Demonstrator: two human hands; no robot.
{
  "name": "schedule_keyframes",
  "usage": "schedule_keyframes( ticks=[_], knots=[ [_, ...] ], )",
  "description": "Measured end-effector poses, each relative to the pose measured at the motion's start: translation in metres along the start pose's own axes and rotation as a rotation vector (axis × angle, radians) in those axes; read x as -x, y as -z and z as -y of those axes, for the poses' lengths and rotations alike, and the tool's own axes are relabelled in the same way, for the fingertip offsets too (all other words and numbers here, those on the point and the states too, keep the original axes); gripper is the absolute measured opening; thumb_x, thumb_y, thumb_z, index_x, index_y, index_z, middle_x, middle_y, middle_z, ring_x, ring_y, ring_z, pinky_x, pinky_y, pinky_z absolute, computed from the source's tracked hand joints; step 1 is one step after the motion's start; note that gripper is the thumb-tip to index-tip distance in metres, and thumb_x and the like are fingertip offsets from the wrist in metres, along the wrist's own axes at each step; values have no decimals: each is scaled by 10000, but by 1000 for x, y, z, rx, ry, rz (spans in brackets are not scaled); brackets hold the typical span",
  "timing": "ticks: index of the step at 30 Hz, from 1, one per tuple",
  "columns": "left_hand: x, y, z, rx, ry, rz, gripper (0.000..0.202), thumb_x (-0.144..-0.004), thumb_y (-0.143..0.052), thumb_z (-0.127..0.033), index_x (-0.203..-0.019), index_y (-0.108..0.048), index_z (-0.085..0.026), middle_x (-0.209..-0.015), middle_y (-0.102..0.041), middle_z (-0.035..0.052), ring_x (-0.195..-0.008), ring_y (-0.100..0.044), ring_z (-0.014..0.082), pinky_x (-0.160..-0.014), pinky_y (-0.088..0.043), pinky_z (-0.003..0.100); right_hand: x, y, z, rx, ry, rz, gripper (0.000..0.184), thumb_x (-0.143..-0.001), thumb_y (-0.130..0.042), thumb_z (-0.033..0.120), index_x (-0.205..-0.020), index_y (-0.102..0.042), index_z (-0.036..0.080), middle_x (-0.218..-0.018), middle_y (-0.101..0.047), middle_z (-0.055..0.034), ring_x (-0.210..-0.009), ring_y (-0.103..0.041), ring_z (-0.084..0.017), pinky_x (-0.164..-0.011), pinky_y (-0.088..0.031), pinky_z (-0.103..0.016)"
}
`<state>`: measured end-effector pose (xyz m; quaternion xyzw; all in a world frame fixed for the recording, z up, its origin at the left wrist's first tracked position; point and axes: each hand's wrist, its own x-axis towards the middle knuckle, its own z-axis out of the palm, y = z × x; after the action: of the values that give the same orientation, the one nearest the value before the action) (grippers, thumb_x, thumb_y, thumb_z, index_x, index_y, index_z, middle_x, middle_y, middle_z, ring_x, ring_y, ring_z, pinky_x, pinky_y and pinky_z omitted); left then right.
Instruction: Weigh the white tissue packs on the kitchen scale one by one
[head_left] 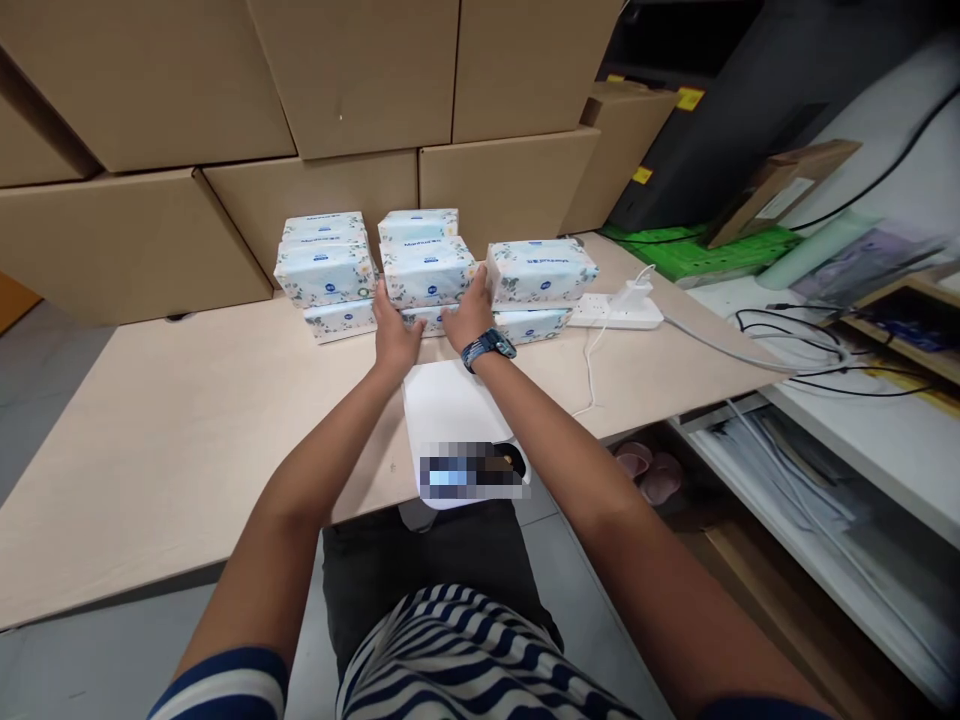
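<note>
Three stacks of floral tissue packs stand in a row toward the back of the table. My left hand (396, 332) presses the left side of the middle tissue pack (426, 275), its fingers up along that side. Against the same pack's right side is my right hand (470, 312), with a watch on the wrist. Both thumbs lie in front of a lower tissue pack (433, 322), mostly hidden by my hands. To the left sit the left tissue packs (326, 272), and to the right the right tissue pack (540, 272) rests on another one.
Nearer me on the wooden table (195, 430) lies a white flat device (454, 400) with a blurred front. A power strip (619, 310) with cables is at the right. Cardboard boxes (517, 190) form a wall behind. A white shelf (885, 440) stands at far right.
</note>
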<state>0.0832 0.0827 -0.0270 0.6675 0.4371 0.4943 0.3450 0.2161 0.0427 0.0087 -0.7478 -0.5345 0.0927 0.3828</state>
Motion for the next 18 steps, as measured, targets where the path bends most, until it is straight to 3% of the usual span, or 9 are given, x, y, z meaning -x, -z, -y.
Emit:
schedule_keyframes(
  ticks=[5,10,14,18],
  knots=[
    [-5,-7,-7,-61,86,-115,1064,-725,-799,-20,-1609,-235,-206,-1660,-249,237,-1588,-354,389,-1308,-349,499,-5,-14,6,-29,-28,-45,1005,-920,-575,152,-1688,44,-40,-1733,-230,-332,-1664,-213,-356,-1327,-316,-532],
    [-18,-2,-10,35,305,-201,718,-739,-746,-14,-1347,-431,-229,-1479,-427,167,-1445,-473,346,-1242,-405,517,-10,-27,14,-65,-83,-67,1008,-926,-554,117,-1686,92,-33,-1742,-132,-368,-1687,-135,-373,-1297,-348,-556],
    [-21,6,-16,54,381,-183,443,-789,-701,-76,-1151,-489,-216,-1259,-572,124,-1248,-609,284,-1149,-470,473,-15,-32,16,-147,-95,-80,992,-918,-549,106,-1699,52,-7,-1741,-151,-375,-1682,-157,-371,-1272,-363,-580],
    [-20,12,-28,143,437,-66,239,-839,-669,-171,-1045,-557,-212,-1071,-677,92,-1068,-688,262,-993,-547,455,-21,-35,17,-198,-79,-86,993,-905,-565,103,-1699,20,-7,-1740,-164,-382,-1672,-181,-360,-1265,-363,-577]
  ],
)
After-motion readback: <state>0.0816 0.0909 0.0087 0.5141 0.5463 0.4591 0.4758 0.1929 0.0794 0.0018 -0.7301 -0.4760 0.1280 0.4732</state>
